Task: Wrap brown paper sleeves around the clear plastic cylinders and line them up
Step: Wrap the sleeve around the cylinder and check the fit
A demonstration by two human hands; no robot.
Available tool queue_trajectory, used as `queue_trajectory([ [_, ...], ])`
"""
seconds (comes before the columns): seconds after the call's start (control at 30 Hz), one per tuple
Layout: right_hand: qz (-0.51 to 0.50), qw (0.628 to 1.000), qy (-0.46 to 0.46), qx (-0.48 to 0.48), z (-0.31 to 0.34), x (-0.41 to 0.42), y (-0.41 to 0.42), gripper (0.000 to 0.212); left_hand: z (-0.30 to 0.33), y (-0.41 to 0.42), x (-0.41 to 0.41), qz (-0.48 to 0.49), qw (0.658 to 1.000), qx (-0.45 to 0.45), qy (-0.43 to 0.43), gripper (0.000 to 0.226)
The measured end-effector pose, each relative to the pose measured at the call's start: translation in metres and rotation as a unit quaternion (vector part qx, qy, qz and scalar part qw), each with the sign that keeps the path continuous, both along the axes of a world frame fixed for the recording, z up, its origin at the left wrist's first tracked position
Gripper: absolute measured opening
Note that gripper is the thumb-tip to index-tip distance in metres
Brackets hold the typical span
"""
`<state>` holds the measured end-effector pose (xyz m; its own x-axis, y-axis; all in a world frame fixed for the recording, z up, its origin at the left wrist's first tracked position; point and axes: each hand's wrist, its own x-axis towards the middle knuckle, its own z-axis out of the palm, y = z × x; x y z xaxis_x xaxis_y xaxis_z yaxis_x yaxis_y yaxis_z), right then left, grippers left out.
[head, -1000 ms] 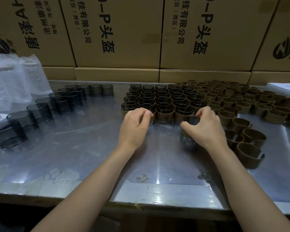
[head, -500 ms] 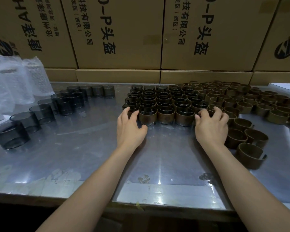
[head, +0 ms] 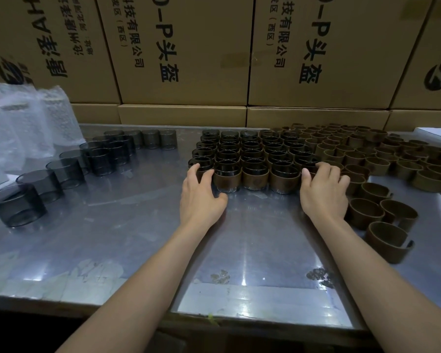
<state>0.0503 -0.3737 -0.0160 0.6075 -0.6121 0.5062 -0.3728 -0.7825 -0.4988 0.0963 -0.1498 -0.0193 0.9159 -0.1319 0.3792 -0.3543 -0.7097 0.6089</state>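
Two hands (head: 201,197) (head: 323,192) flanking sleeved cylinders (head: 255,174)

You are working in a packing workshop or warehouse: printed cardboard cartons (head: 183,49) are stacking up behind a worn metal table (head: 127,240), with bubble-wrap bags (head: 23,123) sitting at its left end.

A shiny metal table (head: 138,245) fills the foreground, its surface scuffed and catching pale streaks of overhead light; stacked cardboard boxes (head: 183,47) printed with dark characters form a wall along its far edge; bubble-wrap bags (head: 23,123) stand at the far left; the room is dim.
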Motion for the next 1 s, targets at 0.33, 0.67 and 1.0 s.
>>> queue_trajectory([
  [0.33,0.228,0.969,-0.063,-0.067,0.005,-0.014,0.027,0.013,-0.001,0.002,0.007,0.018,0.997,-0.078,-0.004,0.055],
  [0.67,0.296,0.943,0.138,-0.067,-0.007,-0.008,0.04,0.011,0.006,0.099,0.065,0.162,0.953,0.251,-0.054,0.047],
  [1.0,0.28,0.945,0.148,-0.088,-0.007,-0.004,0.041,0.009,0.018,0.163,0.104,0.254,0.869,0.415,0.085,0.069],
])
